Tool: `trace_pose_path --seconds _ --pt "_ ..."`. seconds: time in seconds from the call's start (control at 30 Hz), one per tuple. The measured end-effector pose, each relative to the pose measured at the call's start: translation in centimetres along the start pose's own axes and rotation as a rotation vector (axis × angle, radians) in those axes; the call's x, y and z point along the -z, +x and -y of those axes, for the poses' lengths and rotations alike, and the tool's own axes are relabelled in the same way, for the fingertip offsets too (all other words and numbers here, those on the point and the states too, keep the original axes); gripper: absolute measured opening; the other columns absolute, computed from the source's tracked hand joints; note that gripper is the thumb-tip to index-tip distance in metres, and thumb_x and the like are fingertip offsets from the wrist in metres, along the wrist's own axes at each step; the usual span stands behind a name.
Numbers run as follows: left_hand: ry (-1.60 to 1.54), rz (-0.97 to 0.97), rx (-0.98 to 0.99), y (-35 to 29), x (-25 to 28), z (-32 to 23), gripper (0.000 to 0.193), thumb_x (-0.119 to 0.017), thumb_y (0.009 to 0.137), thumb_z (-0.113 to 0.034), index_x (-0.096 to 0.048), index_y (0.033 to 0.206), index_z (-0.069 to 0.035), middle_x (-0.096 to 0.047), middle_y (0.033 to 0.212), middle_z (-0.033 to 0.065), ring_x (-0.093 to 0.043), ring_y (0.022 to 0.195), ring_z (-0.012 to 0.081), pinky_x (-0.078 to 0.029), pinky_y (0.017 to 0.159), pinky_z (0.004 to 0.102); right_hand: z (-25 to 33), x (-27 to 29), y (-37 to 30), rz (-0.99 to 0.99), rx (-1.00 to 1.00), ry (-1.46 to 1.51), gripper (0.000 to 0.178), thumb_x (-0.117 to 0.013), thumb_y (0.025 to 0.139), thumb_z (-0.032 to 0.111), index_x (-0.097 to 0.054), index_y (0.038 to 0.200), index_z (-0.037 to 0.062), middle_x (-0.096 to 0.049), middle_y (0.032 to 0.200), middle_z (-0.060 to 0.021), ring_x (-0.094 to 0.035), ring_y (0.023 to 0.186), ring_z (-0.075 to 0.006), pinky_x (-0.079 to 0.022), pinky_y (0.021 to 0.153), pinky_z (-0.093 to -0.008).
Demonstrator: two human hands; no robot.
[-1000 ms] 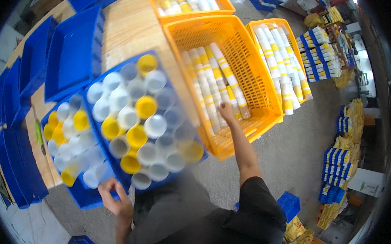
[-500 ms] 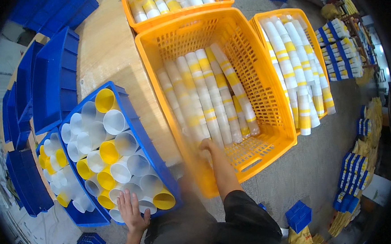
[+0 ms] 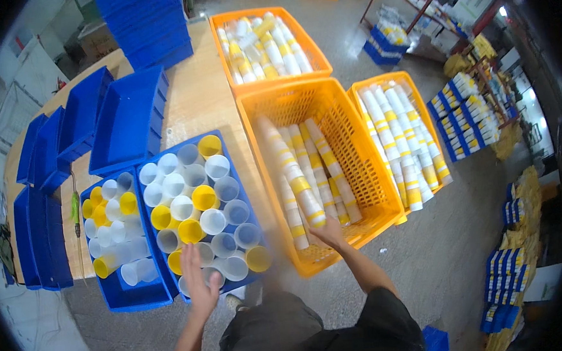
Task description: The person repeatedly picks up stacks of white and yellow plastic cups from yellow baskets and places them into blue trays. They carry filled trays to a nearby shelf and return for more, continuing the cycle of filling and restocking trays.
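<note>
My right hand (image 3: 329,232) is inside the front of a large orange crate (image 3: 381,217), closed around the lower end of a long banded stack of white and yellow plastic cylinders (image 3: 296,178). That stack slants above other similar stacks (image 3: 319,167) in the crate; some of my fingers are hidden behind it. My left hand (image 3: 201,286) is open, fingers stretched, at the near edge of a blue bin (image 3: 233,154). In this bin many open-ended cylinders (image 3: 213,221), translucent white and yellow, stand packed with their round mouths up.
Left of it a second blue bin (image 3: 134,299) holds more cylinders. Blue bins (image 3: 129,120) lie on the wooden table (image 3: 193,110), with a green-handled tool (image 3: 75,207). Two more orange crates, one behind (image 3: 319,57) and one right (image 3: 410,81), hold banded stacks.
The view has shifted, showing more of the far floor. The blurred stack at the crate's left side now shows clearly, slanting over the others with my right hand on its end. My left hand stays open.
</note>
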State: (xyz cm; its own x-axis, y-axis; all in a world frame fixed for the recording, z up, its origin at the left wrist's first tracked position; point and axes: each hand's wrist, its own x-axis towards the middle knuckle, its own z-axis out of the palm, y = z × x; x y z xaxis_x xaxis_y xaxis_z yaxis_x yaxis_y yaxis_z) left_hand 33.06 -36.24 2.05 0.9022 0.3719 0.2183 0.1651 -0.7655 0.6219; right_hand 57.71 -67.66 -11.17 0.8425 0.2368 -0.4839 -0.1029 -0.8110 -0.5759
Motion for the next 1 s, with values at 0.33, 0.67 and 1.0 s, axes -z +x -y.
trace_pose_path --seconds 0.33,0.67,1.0 --pt "-1.03 -0.58 0.324 5.3 15.1 8.8 0.053 -0.054 0.1 -0.035 -0.045 0.137 0.002 -0.05 0.138 0.0189 -0.049 0.128 0.0288 -0.039 0.107 0.0425 11.6 2.7 -24.8 0.006 0.694 -0.171 0.077 -0.082 0.068 0.023 -0.049 0.135 0.0054 -0.061 0.118 -0.0206 -0.06 0.112 -0.0362 -0.048 0.094 -0.0423" --pt "-1.583 -0.43 0.696 -19.9 30.6 27.2 0.052 -0.055 0.095 -0.042 -0.049 0.117 0.005 -0.062 0.093 0.0199 -0.065 0.082 0.0316 -0.059 0.072 0.0424 27.7 -14.0 -40.4 1.693 0.884 0.565 0.074 -0.045 0.103 0.043 -0.011 0.156 0.0041 -0.049 0.14 -0.0163 -0.052 0.12 -0.0181 -0.043 0.101 -0.0336" --pt "-1.572 -0.157 0.724 -30.4 27.7 6.9 0.061 -0.047 0.099 -0.042 -0.043 0.132 0.009 -0.062 0.103 0.0286 -0.067 0.08 0.0324 -0.059 0.064 0.0389 35.1 -32.7 -39.4 1.36 0.069 1.275 0.063 -0.051 0.097 0.054 -0.049 0.133 0.0024 -0.061 0.118 -0.0134 -0.059 0.112 -0.0236 -0.046 0.098 -0.0406"
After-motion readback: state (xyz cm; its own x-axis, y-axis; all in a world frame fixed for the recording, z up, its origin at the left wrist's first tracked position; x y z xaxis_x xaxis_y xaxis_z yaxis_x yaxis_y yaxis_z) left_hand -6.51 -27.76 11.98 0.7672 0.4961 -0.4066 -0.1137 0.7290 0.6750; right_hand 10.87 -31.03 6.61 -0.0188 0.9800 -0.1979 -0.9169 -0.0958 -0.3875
